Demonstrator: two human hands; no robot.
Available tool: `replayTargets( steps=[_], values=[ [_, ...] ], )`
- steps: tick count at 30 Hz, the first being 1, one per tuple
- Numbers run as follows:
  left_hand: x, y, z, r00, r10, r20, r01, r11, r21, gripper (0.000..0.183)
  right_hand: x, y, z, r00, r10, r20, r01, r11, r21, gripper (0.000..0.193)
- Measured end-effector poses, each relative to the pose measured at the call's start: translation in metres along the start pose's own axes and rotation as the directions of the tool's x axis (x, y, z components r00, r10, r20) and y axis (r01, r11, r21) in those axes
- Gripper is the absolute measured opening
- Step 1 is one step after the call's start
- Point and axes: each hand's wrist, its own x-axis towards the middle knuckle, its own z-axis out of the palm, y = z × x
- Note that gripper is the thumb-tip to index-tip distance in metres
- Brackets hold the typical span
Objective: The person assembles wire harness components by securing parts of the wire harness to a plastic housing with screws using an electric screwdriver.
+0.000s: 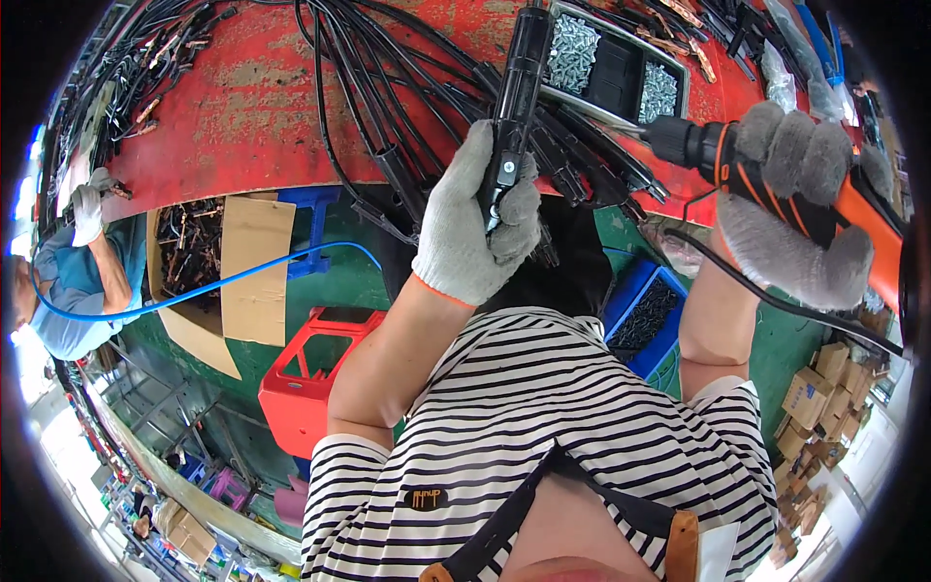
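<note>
My left hand point(475, 218), in a pale knitted glove with a grey palm, is closed round a black tubular plastic housing point(522, 82). A screw head point(509, 167) shows in the housing between thumb and fingers. My right hand point(795, 209), gloved likewise, grips an orange and black power screwdriver point(684, 144). Its tip points left toward the housing and stays apart from it. More black housings point(582, 145) with black cables point(359, 68) lie on the red bench beyond my left hand. A black tray point(613, 73) of silver screws point(572, 53) sits right of the held housing.
The worn red bench point(233, 116) spans the far side. Below it are a cardboard box point(254, 281) of copper-coloured parts, a red stool point(291, 393) and a blue bin point(621, 335). A blue hose point(213, 286) crosses left; a co-worker's gloved hand point(87, 213) is at the far left.
</note>
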Motion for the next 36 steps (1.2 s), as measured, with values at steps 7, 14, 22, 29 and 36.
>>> replayTargets(
  steps=[7,14,22,29,36],
  values=[
    [-0.007,0.006,-0.003,0.996,0.017,0.083,-0.018,1.0,0.01,0.055,-0.016,0.008,-0.019,0.69,0.038,-0.722,-0.186,0.974,-0.127,0.035],
    [-0.005,0.004,-0.003,0.999,0.011,0.053,-0.011,1.0,-0.001,0.054,-0.057,0.023,-0.155,0.332,0.355,-0.874,-0.771,0.636,-0.034,0.028],
    [-0.002,0.002,-0.004,0.997,-0.006,0.082,0.013,0.996,-0.085,0.052,-0.105,0.083,-0.196,0.361,0.332,-0.871,-0.819,-0.333,-0.467,0.089],
    [0.003,-0.006,0.014,0.979,0.132,-0.153,-0.109,0.983,0.15,0.041,-0.093,0.081,-0.168,0.561,0.169,-0.81,-0.428,-0.778,-0.459,0.089],
    [0.005,-0.015,0.014,0.954,0.3,-0.019,-0.223,0.748,0.625,0.027,-0.021,0.08,-0.004,0.542,0.74,-0.399,-0.823,0.564,-0.073,0.049]
  ],
)
